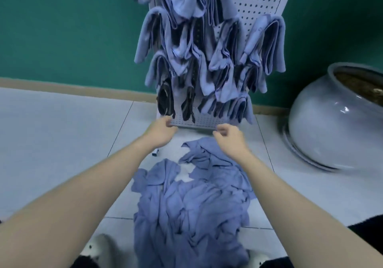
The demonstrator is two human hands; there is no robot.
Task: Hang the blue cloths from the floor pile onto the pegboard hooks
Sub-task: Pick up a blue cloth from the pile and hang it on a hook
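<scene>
**Two bare hands reach toward a loaded pegboard**

Two hands stretch out over a pile of blue cloths heaped on the tiled floor, directly in front of the white pegboard that leans against a green wall. Most of the pegboard is draped with hung cloths, bunched in several rows; the folds overlap too much for a firm count, and the hooks beneath them are hidden. Bare perforated panel shows only at the pegboard's upper right and along its bottom edge. At its lower left hang two dark items, blurred and hard to identify. Right of the pegboard stands one large pale ceramic pot, its rim cut by the frame edge. A small dark-and-white object lies on the floor left of the pile, just under the left wrist.

The left hand is extended to the pegboard's bottom edge, fingers loosely bent and holding nothing; whether they touch the panel cannot be told. The right hand hovers just below the pegboard's foot, above the far end of the pile, fingers curled inward with no cloth visibly in them. Both forearms are bare and run in from the lower corners, flanking the pile.
</scene>
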